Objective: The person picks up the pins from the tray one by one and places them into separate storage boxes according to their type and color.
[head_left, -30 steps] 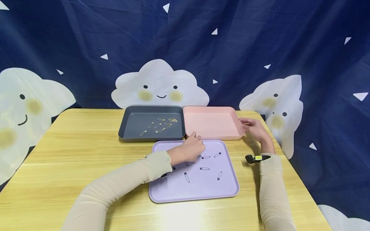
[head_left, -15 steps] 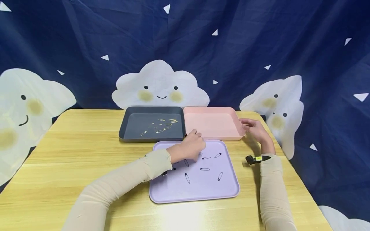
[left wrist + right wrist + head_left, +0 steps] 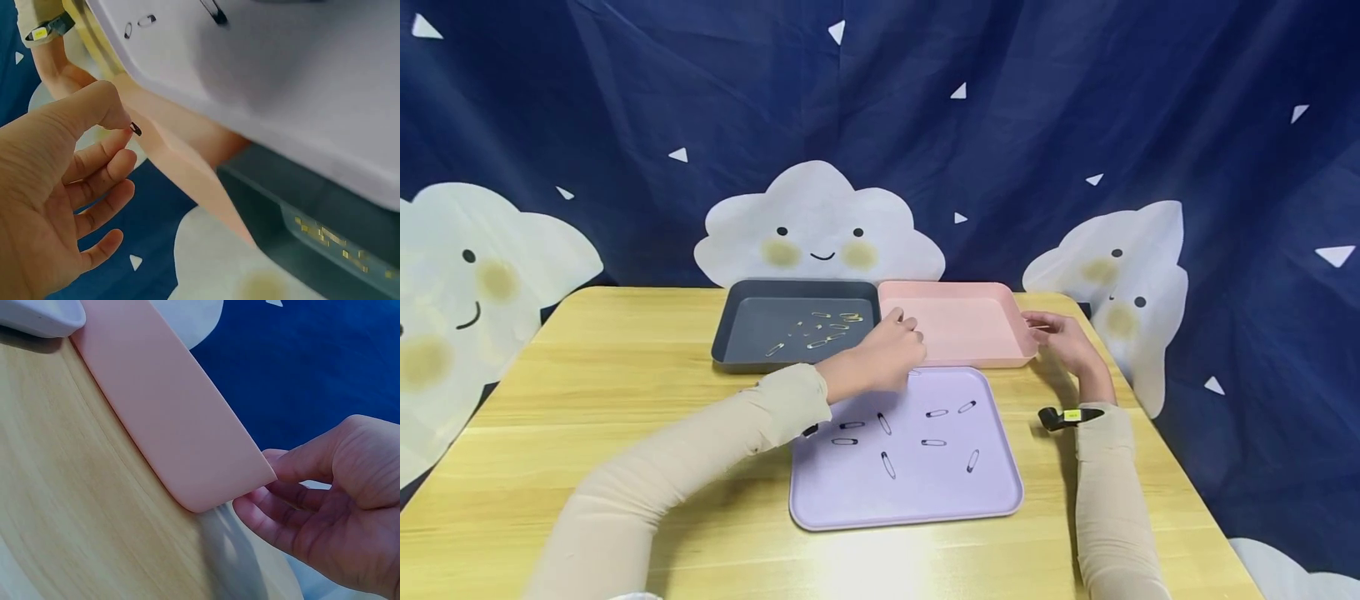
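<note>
Left grip point(image 3: 889, 354) pinches dark safety pin point(image 3: 135, 129) near left end of pink tray point(image 3: 958, 327); right grip point(image 3: 344, 500) grasps its right wall. Other dark pins point(image 3: 219, 17) on lilac tray point(image 3: 925, 497), gold pins point(image 3: 817, 344) in grey tray point(image 3: 743, 329).

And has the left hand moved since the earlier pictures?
Yes: in the head view, judged against the lavender tray, the left hand has moved forward and slightly left, toward the dark gray tray and pink tray.
</note>
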Available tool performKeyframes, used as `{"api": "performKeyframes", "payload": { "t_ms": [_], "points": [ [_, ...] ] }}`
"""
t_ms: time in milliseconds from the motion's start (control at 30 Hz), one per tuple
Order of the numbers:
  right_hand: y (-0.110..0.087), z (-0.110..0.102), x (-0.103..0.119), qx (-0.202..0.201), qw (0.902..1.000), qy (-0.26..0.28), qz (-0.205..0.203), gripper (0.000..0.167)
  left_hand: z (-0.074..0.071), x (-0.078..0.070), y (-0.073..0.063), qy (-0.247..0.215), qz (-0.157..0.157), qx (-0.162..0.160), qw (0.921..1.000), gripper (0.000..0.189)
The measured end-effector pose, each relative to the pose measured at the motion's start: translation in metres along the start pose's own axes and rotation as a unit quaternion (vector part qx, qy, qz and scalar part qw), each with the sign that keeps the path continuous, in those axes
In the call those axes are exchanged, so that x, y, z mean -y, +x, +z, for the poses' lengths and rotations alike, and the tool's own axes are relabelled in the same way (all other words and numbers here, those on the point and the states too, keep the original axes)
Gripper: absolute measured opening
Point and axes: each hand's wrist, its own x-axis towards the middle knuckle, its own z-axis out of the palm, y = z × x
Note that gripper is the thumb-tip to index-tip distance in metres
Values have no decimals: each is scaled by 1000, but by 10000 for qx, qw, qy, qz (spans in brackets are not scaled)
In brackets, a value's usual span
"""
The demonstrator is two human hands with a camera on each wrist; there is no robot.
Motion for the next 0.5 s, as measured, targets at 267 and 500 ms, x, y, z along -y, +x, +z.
{"api": "performKeyframes", "payload": {
  "t_ms": [267,500],
  "points": [
    [-5,1,6,69,9999,134,53,46,-17,23,-2,138,-157,-542,9983,4],
    [-4,1,4,-6,10000,84,-43,46,-21,39,8,172,-440,-1449,9883,7]
  ]
}}
